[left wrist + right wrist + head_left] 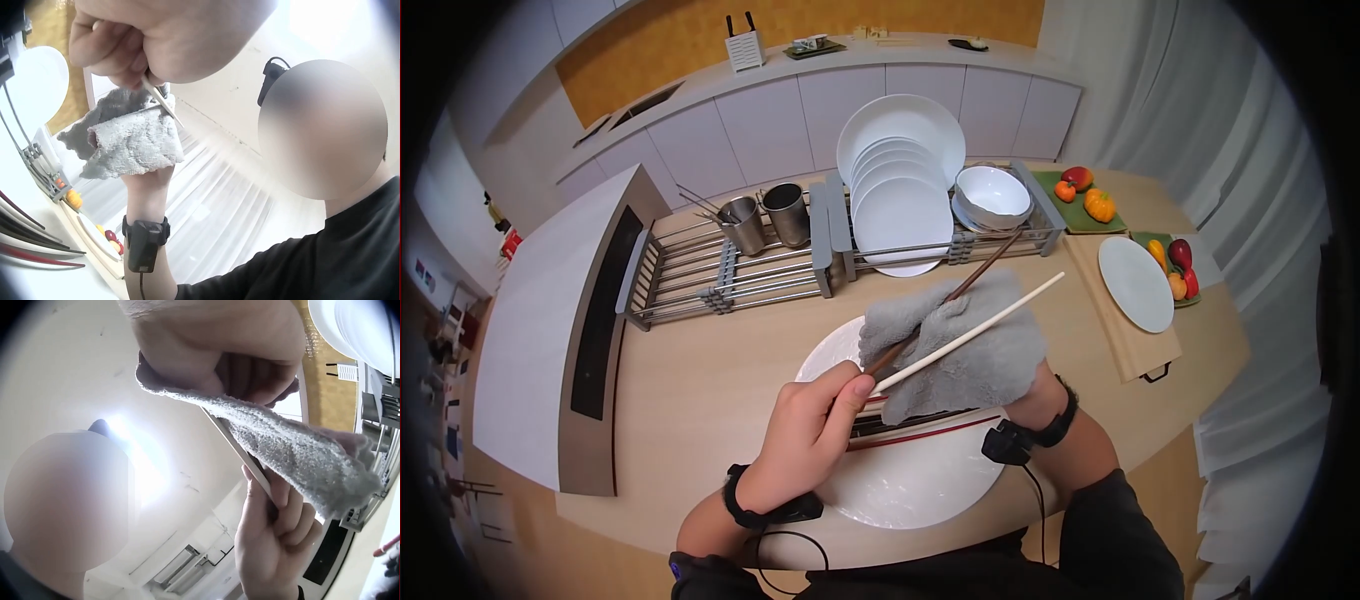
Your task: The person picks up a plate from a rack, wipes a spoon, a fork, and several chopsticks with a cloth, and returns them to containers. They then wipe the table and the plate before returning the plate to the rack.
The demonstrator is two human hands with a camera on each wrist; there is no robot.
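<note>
Above the big plate (920, 490) by the desk's (690, 420) near edge, the left hand (812, 430) grips two chopsticks (985, 328), the right hand (1036, 402) clutches a grey cloth (1000, 355), and desk surface stretches left.

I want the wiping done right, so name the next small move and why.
I'd probably fold the gray cloth over the pale chopstick with the right hand: it lies across the cloth's upper side, its tip bare, while the left hand grips it together with a dark chopstick.
</note>
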